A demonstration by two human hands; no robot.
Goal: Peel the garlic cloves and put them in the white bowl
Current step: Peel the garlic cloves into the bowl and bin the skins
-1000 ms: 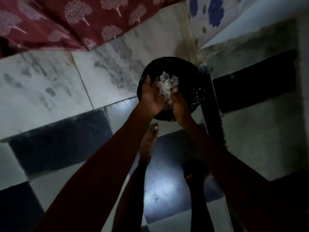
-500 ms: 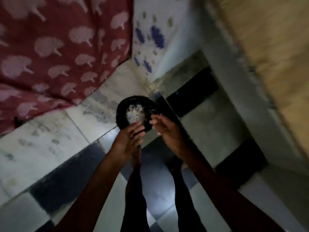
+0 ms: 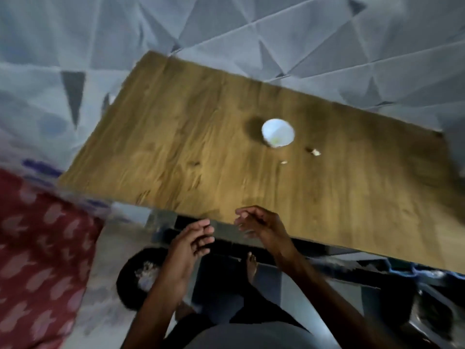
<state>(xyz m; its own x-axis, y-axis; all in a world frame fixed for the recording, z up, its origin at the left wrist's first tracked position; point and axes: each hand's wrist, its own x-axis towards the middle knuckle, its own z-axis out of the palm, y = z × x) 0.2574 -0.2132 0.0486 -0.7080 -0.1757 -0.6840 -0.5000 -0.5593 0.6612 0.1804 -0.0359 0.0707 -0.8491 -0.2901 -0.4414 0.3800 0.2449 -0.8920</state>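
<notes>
Update: a second ago both hands were down over the black bin (image 3: 125,293), shedding papery peel (image 3: 147,273). Now they're up at the near edge of the worktop (image 3: 176,137), with the bin left at lower left of frame, partly under the left forearm.

Left hand (image 3: 191,245): fingers straight, side by side, grip empty. Right hand (image 3: 261,225): fingers loosely curled, grip apart, nothing in it.

My read: waste dump done, next is more peeling or wrap-up.

White bowl (image 3: 278,133) sits right of centre frame, well beyond the hands. It's round, smooth and glossy. There's a faint yellowish patch inside, too blurred to call cloves.

Two pale bits (image 3: 314,152) lie on the worktop just lower right of the bowl. Clove or husk, can't tell.

Worktop is a flat, matte wood-grain board. The peel in the bin is a thin, flaky, whitish heap.

Top of frame: grey wall panel (image 3: 226,26) with raised triangular facets. Left edge: red printed cloth (image 3: 37,260).
</notes>
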